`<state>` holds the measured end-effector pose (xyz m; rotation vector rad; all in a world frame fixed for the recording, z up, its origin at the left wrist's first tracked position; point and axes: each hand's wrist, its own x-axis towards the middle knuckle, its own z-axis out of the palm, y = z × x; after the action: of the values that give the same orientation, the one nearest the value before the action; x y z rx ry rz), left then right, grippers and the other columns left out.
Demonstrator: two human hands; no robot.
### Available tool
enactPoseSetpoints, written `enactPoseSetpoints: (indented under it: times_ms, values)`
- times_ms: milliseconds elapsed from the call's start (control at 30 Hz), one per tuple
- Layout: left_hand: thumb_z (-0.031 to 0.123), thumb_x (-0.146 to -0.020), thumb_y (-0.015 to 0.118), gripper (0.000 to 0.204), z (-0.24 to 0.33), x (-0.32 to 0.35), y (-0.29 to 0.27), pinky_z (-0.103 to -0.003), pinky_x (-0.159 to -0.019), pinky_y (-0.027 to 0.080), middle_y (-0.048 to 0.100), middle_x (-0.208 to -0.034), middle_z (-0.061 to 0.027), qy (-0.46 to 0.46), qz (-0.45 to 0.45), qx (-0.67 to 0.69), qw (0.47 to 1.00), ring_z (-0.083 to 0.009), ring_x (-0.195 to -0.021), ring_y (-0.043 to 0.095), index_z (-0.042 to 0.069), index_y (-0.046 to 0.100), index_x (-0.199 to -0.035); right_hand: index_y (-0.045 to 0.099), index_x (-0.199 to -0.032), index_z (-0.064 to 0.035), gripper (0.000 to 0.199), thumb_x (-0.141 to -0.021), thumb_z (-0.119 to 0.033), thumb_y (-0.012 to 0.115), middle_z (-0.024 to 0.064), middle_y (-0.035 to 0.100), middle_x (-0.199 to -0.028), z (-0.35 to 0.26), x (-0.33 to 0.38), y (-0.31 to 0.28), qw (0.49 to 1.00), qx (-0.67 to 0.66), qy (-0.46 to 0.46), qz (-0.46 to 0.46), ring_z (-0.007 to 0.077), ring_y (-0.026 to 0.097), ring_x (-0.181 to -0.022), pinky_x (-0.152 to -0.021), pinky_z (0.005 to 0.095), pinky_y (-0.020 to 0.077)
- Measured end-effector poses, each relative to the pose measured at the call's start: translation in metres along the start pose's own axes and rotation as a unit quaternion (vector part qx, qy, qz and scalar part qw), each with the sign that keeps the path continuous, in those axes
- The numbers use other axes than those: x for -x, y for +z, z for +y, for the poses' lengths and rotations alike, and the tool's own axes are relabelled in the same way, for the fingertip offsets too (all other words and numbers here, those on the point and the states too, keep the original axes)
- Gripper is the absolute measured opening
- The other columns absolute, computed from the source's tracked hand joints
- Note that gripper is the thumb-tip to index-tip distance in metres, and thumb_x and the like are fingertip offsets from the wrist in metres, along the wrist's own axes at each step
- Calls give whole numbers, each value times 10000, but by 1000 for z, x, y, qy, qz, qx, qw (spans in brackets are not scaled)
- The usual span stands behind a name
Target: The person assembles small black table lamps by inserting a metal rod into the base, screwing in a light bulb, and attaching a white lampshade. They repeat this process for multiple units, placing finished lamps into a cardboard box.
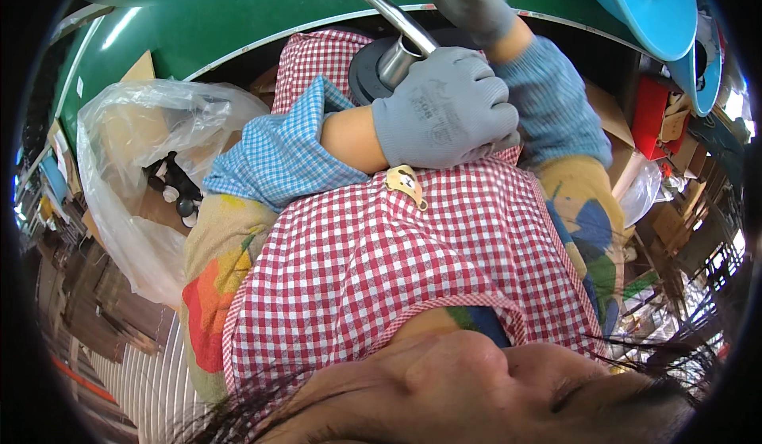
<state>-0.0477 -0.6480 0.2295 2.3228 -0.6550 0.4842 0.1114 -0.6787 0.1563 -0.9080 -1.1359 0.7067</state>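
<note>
The straight silver metal tube (397,19), its axis slanting forward-left, is gripped by the nearer left hand (446,111). Right hand (470,3) closure cannot be determined.

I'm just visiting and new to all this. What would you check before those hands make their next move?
1. Left hand gloved: ok, in gray.
2. Right hand gloved: ok, also gray, though blurred.
3. Right hand fully in view: not ok; the picture's top edge cuts it off.
4. Left hand gripping the metal tube: cannot tell; its fingers look curled, but the hand hides the tube's near end.
5. Plastic bag apart from the blue checked sleeve: cannot tell; they meet in this view.
</note>
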Motion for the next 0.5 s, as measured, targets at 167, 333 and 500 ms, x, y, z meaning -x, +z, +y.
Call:
enactPoseSetpoints:
  times_ms: [167, 333, 500]
  values:
    - [339, -809, 770, 247, -9, -2, -2, -381, -670, 475, 577, -743, -1, -23, 9, 57, 998, -221, -723, 587, 160, 615, -738, 653, -1131, -23, 343, -1120, -239, 387, 150, 709, -903, 62, -14, 6, 987, 24, -97, -123, 305, 650, -872, -945, 401, 506]
    - [357, -929, 696, 413, -12, 3, -29, -406, -692, 490, 487, -637, -21, -7, 6, 175, 985, -230, -650, 537, 166, 527, -604, 641, -802, -59, 489, -1074, -351, 358, 61, 639, -752, 27, 18, 5, 990, 139, 4, -30, 280, 584, -772, -923, 428, 455]
    - [69, -801, 764, 245, -70, 67, -53, -619, -1037, 446, 553, -713, -74, 41, 123, 543, 830, -355, -909, 660, 69, 574, -646, 672, -788, -98, 333, -750, -408, 789, 78, 625, -741, -70, 60, 5, 914, 378, 148, 22, 313, 611, -745, -676, 433, 472]
